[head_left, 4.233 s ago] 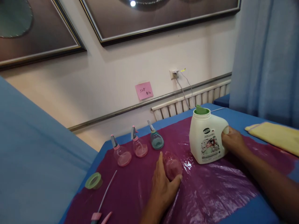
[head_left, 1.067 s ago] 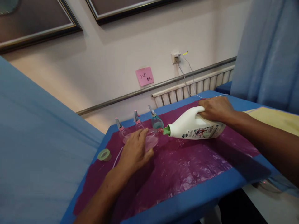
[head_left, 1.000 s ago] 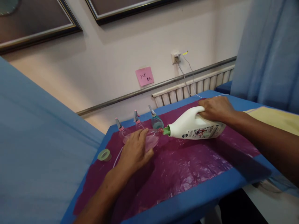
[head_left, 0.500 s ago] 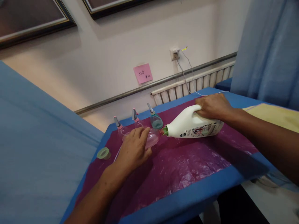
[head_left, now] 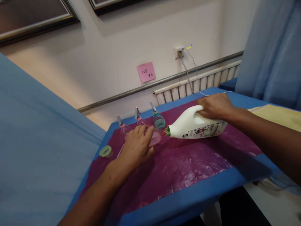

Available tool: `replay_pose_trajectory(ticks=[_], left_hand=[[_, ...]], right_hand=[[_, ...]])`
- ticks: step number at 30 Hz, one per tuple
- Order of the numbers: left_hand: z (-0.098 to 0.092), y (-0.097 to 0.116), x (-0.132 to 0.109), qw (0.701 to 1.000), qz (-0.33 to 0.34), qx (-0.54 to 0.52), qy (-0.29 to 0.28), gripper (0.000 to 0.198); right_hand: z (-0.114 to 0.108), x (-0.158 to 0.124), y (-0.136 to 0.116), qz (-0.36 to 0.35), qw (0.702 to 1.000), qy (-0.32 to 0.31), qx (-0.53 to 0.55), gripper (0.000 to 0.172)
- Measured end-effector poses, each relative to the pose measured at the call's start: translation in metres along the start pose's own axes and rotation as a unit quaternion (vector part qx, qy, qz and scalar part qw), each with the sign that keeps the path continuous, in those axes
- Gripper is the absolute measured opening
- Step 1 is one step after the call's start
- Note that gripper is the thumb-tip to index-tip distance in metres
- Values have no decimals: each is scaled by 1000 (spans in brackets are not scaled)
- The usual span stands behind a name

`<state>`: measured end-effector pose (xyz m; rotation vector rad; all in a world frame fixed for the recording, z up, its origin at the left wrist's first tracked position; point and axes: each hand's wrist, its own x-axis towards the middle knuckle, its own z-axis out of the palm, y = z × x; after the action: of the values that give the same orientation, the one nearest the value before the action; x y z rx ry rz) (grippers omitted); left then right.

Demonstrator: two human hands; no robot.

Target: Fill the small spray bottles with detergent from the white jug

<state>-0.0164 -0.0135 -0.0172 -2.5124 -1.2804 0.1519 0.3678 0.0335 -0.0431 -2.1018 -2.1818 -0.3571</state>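
Note:
My left hand (head_left: 137, 144) is wrapped over a clear pink bottle (head_left: 156, 137), which lies tilted with its neck to the right. My right hand (head_left: 213, 106) grips the handle of a white jug (head_left: 199, 128) with a printed label. The jug is tipped to the left. Its green spout (head_left: 167, 131) meets the neck of the pink bottle; whether liquid flows, I cannot tell. Behind my left hand stand two clear spray bottles with pink collars (head_left: 122, 125) (head_left: 139, 119). A teal spray bottle (head_left: 159, 121) with liquid inside leans beside them. A pale green cap (head_left: 106, 151) lies at the left.
A shiny purple plastic sheet (head_left: 188, 166) covers much of the blue table (head_left: 199, 190). Yellow cloth (head_left: 279, 114) lies at the right. Blue curtains (head_left: 35, 141) hang on both sides. Along the wall are a radiator (head_left: 199, 83), a socket with cords (head_left: 179, 52) and a pink note (head_left: 146, 72).
The view has shifted slightly, so the scene sits a little further right. Both hands keep their grips, and the jug's spout stays at the pink bottle's neck.

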Motion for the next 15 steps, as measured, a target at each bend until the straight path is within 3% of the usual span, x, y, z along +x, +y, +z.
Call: replay_pose_trajectory(ticks=[8,15], left_hand=[[1,0,1,1000,12,12,18,73],[-4,1,8,999,14,35,20,71]], right_hand=[[-5,0,-4,-6,1000,-15,-5,48],[-9,0,-6,3,999,-27,24,41]])
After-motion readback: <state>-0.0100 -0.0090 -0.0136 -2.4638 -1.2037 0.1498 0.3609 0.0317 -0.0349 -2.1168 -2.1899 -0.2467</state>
